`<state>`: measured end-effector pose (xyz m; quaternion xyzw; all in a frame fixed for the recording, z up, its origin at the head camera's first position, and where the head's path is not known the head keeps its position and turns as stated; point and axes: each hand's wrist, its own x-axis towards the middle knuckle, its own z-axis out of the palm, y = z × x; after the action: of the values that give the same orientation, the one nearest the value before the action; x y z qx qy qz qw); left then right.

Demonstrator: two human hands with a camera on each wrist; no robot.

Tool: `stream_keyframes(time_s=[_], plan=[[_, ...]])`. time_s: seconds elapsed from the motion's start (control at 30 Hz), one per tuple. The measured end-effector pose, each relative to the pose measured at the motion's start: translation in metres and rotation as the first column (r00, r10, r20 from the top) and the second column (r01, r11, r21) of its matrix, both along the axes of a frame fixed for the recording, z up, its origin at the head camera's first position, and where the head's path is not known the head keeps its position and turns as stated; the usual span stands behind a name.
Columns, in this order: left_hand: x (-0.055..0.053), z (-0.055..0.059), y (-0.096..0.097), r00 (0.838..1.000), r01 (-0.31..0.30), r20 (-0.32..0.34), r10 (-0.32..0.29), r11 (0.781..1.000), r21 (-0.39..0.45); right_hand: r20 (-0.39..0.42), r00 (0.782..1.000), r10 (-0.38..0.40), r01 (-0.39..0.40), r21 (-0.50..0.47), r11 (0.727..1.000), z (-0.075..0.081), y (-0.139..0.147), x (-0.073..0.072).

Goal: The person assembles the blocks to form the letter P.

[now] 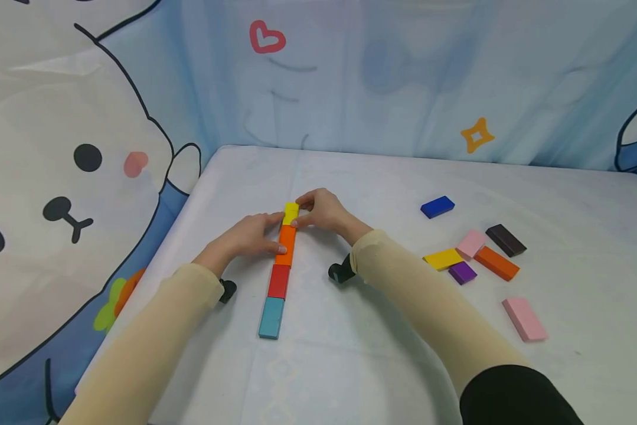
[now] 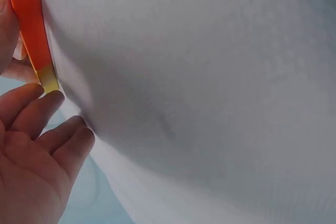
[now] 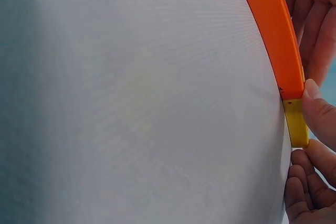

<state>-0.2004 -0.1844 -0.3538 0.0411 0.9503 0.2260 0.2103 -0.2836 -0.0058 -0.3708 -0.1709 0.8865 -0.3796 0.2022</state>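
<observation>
A straight row of blocks lies on the white cloth, seen in the head view. From near to far it runs through a teal block [image 1: 271, 317], a red block [image 1: 279, 281], an orange stretch [image 1: 287, 237] and a yellow block [image 1: 291, 213]. My right hand [image 1: 326, 211] pinches the yellow block, with the thumb [image 3: 320, 114] at its side by the orange joint and the index finger at its far end. On the row's left side, my left hand [image 1: 249, 237] has its fingers extended toward the yellow block and its thumb at the orange stretch.
To the right lie loose blocks: blue [image 1: 437, 207], black [image 1: 506, 240], orange [image 1: 496, 263], yellow [image 1: 443, 259], purple [image 1: 463, 273], and pink ones [image 1: 471, 244], one nearer [image 1: 525, 319]. A printed curtain [image 1: 350, 88] hangs behind the table's far edge.
</observation>
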Motion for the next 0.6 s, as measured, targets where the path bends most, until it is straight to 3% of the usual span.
stream_keyframes(time_s=[0.6], plan=[[0.0006,0.0049,0.0048,0.999,-0.035,0.041,0.036,0.999,-0.027,-0.031,0.998,0.054,-0.052,0.044,0.998,0.0009,0.0038,0.0026]])
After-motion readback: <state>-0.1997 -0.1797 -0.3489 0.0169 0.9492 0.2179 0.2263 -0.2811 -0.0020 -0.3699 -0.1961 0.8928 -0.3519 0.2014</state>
